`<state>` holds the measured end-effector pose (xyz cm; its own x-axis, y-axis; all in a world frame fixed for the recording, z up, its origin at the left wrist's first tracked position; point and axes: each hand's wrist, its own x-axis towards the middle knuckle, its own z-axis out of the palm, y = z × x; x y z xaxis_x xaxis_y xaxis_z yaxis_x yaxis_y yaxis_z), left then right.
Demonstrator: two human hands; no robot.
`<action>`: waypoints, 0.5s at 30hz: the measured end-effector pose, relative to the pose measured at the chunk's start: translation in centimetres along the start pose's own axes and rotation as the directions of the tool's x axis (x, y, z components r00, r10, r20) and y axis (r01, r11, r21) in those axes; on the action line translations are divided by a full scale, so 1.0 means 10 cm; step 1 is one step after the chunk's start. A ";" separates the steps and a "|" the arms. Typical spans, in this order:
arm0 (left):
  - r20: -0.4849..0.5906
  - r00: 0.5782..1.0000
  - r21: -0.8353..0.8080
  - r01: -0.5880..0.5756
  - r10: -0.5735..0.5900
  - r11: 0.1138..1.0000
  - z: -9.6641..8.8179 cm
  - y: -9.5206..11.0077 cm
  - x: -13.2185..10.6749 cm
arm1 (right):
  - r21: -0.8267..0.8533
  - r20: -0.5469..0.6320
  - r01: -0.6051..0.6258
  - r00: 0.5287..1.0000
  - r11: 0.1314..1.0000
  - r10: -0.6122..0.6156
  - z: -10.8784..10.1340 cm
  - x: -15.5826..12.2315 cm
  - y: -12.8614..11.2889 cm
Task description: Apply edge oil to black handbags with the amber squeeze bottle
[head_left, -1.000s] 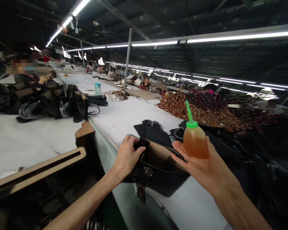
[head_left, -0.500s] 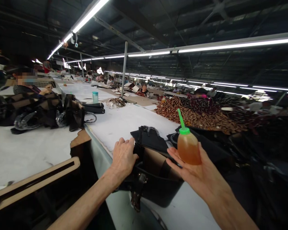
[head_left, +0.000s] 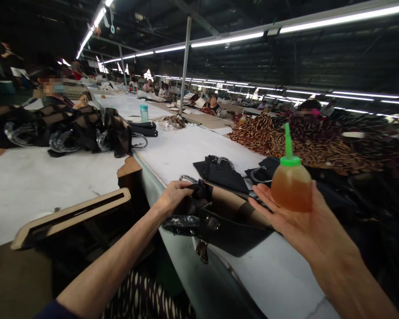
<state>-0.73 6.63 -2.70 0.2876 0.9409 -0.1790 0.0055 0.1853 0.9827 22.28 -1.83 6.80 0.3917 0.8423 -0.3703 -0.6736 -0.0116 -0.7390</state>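
Observation:
My left hand (head_left: 175, 196) is closed in a pinch on the near-left upper edge of a black handbag (head_left: 237, 237). The bag lies at the table's edge, its tan-lined mouth facing up, with a plastic-wrapped handle and a dangling buckled strap. In my right hand (head_left: 306, 226) rests a squeeze bottle (head_left: 291, 188) of amber liquid, upright, with a green cap and a long green nozzle. Its fingers stretch out to the left while the thumb lies along the bottle's right side. Just behind the handbag lie more black bag pieces (head_left: 221, 173) with a wrapped handle.
Several black bags (head_left: 76, 128) stand in a row on the left table. A tan-edged slotted piece (head_left: 76, 212) juts out below them. Brown layered pieces (head_left: 266, 137) are heaped at the right. A teal-lidded cup (head_left: 144, 114) stands farther back, and co-workers sit around.
My view has tilted down and shifted left. The left hand has gone from lying over the bag's edge to pinching it. The squeeze bottle stays in my right hand, closer to me.

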 end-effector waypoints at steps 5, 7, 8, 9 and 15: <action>-0.050 0.989 0.077 -0.137 0.141 0.988 0.02 0.01 -0.04 | -0.052 -0.062 0.049 0.997 0.997 -0.053 0.00 0.00 0.01; -0.041 0.984 0.210 -0.163 0.176 0.964 0.01 0.04 -0.07 | -0.066 -0.042 0.068 0.997 0.996 -0.071 -0.01 0.00 0.02; -0.027 0.985 0.253 -0.157 0.170 0.955 0.00 0.06 -0.09 | -0.072 -0.037 0.072 0.996 0.995 -0.075 -0.01 0.01 0.02; -0.011 0.988 0.284 -0.147 0.156 0.948 0.00 0.07 -0.10 | -0.075 -0.036 0.073 0.996 0.995 -0.075 -0.01 0.01 0.03; -0.027 0.998 0.654 -0.023 0.054 0.756 0.13 0.19 0.01 | -0.027 -0.026 0.047 0.999 0.999 -0.047 0.02 0.00 0.06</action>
<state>0.54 6.69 -0.81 0.2612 0.9569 -0.1271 0.6237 -0.0668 0.7788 21.75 -1.73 6.48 0.4395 0.8274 -0.3495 -0.6371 0.0130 -0.7706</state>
